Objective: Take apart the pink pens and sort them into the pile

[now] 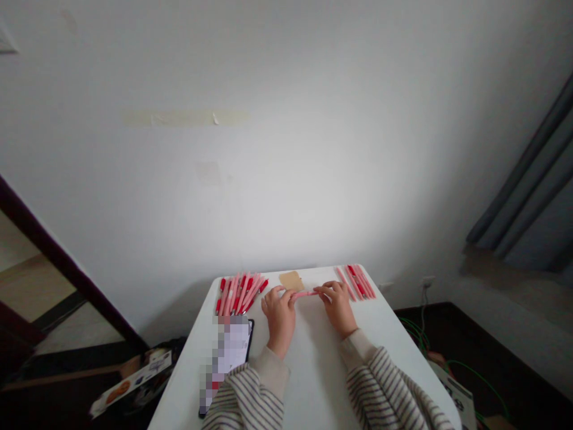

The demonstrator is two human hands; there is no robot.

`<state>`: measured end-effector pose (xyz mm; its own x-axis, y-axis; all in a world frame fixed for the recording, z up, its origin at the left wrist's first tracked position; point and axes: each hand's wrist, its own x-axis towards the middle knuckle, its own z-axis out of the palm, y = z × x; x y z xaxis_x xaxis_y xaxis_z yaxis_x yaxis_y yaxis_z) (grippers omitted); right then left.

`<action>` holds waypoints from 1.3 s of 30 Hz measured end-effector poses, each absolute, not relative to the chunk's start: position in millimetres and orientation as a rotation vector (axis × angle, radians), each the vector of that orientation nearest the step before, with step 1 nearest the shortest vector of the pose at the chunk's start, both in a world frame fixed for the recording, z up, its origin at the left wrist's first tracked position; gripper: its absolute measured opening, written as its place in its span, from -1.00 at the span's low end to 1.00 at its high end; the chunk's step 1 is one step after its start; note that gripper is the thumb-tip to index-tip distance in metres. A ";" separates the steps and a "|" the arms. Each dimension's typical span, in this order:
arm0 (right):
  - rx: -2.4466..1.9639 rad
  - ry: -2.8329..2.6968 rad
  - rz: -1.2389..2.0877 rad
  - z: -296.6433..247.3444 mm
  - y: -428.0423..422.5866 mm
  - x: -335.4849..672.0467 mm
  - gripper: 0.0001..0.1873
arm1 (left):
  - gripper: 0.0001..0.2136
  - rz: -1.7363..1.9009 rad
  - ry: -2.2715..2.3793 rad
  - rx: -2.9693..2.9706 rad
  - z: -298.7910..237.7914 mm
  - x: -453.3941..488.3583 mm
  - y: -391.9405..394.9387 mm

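Note:
A slim pink pen [306,294] lies level between my two hands, just above the white table [313,358]. My left hand [281,310] pinches its left end, and my right hand [335,303] pinches the right end. Left of my hands several pink and red pens [237,294] are bunched together near the back edge. To the right, more pink and red pens [360,282] lie side by side in a row. Just behind my left hand rests a small tan square pad [292,280]. My fingers hide both ends of the held pen.
A phone [235,352] with a lit, partly blurred screen lies beside my left forearm. The wall [286,179] rises behind the table. Green cables [416,334] run along the floor at right, and a printed box [134,382] stands low at left.

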<state>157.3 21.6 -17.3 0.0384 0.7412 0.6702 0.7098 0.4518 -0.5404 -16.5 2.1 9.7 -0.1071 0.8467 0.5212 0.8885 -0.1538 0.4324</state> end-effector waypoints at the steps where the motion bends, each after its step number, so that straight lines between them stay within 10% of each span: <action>1: -1.262 -1.680 0.038 -17.1 21.4 157.3 -0.74 | -0.82 -1.116 -2.008 -2.062 10.0 -16.4 1.8; 39: -1.282 -1.687 0.212 -13.1 22.0 158.3 -0.69 | -0.85 -1.218 -1.925 -2.198 7.4 -14.1 5.3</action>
